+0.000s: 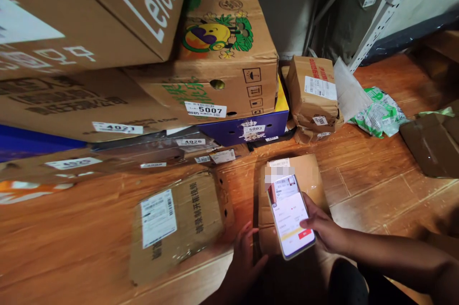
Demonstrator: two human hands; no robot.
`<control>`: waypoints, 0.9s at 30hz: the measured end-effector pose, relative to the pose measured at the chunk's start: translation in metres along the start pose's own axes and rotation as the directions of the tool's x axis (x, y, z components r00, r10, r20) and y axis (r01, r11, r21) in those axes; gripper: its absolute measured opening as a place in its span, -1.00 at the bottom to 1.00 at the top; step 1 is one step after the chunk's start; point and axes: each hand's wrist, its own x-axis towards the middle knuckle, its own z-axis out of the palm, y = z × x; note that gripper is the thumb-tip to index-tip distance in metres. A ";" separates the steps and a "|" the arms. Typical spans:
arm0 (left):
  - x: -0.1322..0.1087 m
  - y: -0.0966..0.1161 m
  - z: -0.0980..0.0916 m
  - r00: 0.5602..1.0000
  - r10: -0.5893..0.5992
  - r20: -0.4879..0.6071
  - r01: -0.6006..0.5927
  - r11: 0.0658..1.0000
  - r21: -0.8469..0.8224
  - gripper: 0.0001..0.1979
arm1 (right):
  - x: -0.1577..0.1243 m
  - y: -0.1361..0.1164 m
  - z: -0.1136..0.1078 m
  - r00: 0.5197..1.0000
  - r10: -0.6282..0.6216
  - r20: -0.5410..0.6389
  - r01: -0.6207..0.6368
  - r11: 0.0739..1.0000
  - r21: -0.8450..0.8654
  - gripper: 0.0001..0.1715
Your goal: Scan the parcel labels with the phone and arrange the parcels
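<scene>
A smartphone (289, 216) with a lit screen is in my right hand (321, 226), whose thumb lies over the display near a red button. Its screen shows a label picture above and white fields below. Beneath the phone stands a small brown cardboard box (308, 171) with a white label at its far edge, partly covered by the phone. At that box's left side is my left hand (245, 257), fingers apart and holding nothing; whether the fingertips touch the cardboard I cannot tell. Farther left, a flat taped carton (190, 214) with a white shipping label lies on the floor.
Stacked cartons with number labels, among them a fruit box (229, 75) marked 5007, fill the upper left. Small boxes (311, 94) sit by a white metal shelf post (387, 13). A green-and-white plastic bag (380, 111) and another carton (432, 145) lie right on the wooden floor (362, 195).
</scene>
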 end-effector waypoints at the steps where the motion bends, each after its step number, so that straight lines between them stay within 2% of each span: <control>1: 0.000 0.001 -0.001 1.000 -0.009 0.009 0.009 1.000 -0.004 -0.38 | -0.002 -0.001 -0.003 1.000 0.000 0.031 0.000 1.000 -0.025 -0.24; 5: 0.001 0.009 -0.005 0.999 -0.031 0.044 0.032 0.999 -0.022 -0.38 | -0.008 -0.002 -0.015 0.991 0.009 0.137 0.010 0.990 -0.137 -0.03; 12: -0.001 0.014 -0.007 0.998 -0.060 0.029 0.062 0.997 -0.053 -0.40 | -0.009 -0.004 -0.025 0.985 -0.071 0.155 0.109 0.963 -0.248 -0.14; 15: 0.008 0.017 -0.013 1.000 -0.012 -0.007 0.012 0.999 -0.036 -0.42 | -0.008 -0.004 -0.028 0.985 -0.074 0.153 0.114 0.956 -0.270 -0.14; 17: 0.023 0.024 -0.023 0.997 0.062 -0.055 -0.063 0.998 -0.011 -0.46 | -0.007 -0.004 -0.030 0.985 -0.062 0.164 0.105 0.958 -0.268 -0.12; 21: 0.070 0.063 -0.057 0.957 0.249 -0.149 -0.248 0.968 0.023 -0.58 | -0.002 -0.004 -0.033 0.984 -0.033 0.174 0.077 0.965 -0.251 -0.12; 23: 0.098 0.090 -0.073 0.965 0.227 -0.131 -0.231 0.973 -0.016 -0.61 | 0.001 -0.006 -0.033 0.983 -0.018 0.181 0.061 0.971 -0.231 -0.08; 27: 0.142 0.144 -0.090 0.937 0.244 -0.251 -0.292 0.940 -0.176 -0.64 | 0.006 -0.022 -0.027 0.981 0.004 0.195 0.028 0.986 -0.162 -0.01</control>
